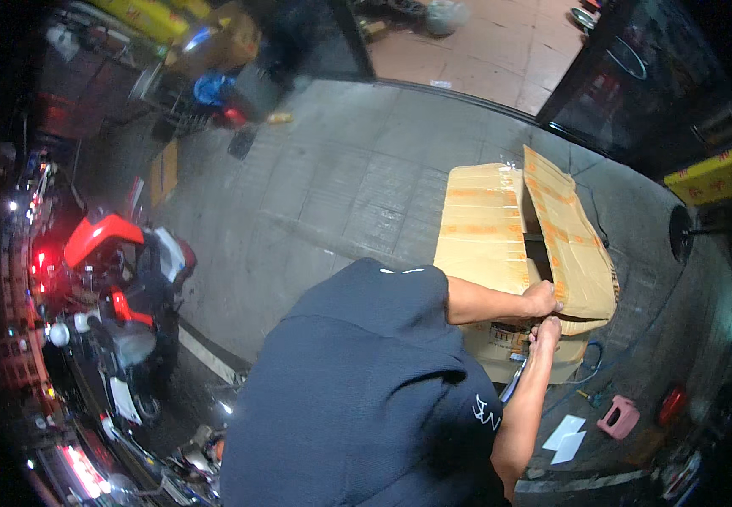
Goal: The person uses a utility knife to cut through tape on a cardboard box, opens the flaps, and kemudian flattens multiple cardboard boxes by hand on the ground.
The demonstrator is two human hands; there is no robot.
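Note:
A large cardboard box point(483, 228) with orange-printed tape stands on the pavement, its top flaps parted by a dark gap. The right-hand flap point(572, 237) is raised and tilted. My left hand point(540, 298) pinches this flap's near corner. Just below it, close to touching, my right hand point(547, 332) is closed at the box's near edge; what its fingers hold is hidden. A slim bluish-silver object point(513, 380) shows beside my right forearm, and whether it is in that hand is unclear.
A pink plastic container point(619, 417) and white sheets point(565, 438) lie right of the box, near a blue hose point(594, 361). A black fan point(680, 234) stands beyond. Red-and-black motorcycles point(103, 237) are at left. A glass doorway point(454, 98) opens onto a tiled floor.

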